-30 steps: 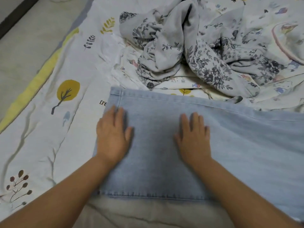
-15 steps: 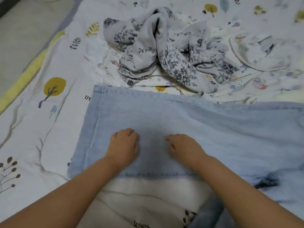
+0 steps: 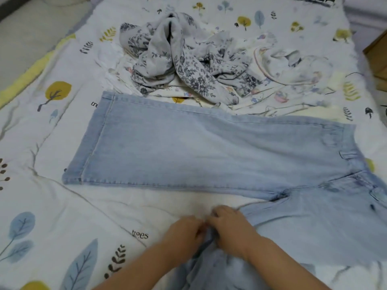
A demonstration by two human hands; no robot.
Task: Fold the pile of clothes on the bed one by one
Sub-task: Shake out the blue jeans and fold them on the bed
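Nearest: two bare forearms enter from the near edge, meeting at centre. Left hand (image 3: 184, 232) and right hand (image 3: 229, 228), knuckles up, fingers curled, almost touching each other; both pinch the bunched edge of the near leg of the jeans (image 3: 188, 147). That leg lies crumpled under the wrists and runs off right toward the seat.

Middle: light blue denim jeans, far leg spread flat and smooth across the bed, hem at the left, waistband with belt loops at the right. The crotch seam sits right of the hands, where the two legs join. A strip of bare bedspread shows between the flat leg and the hands.

Beneath: bedspread (image 3: 41, 206), white, printed with yellow and blue trees, leaves and the word "trees"; a yellow border runs along its far left edge.

Far: the pile of unfolded clothes, just beyond the flat leg's far edge. Grey floral garment (image 3: 173, 59), crumpled, at left centre. Pale printed garment (image 3: 293, 65) with pink-trimmed opening, to its right, partly under it.

Far right edge: corner of a brown box (image 3: 377, 53), beside the bed.
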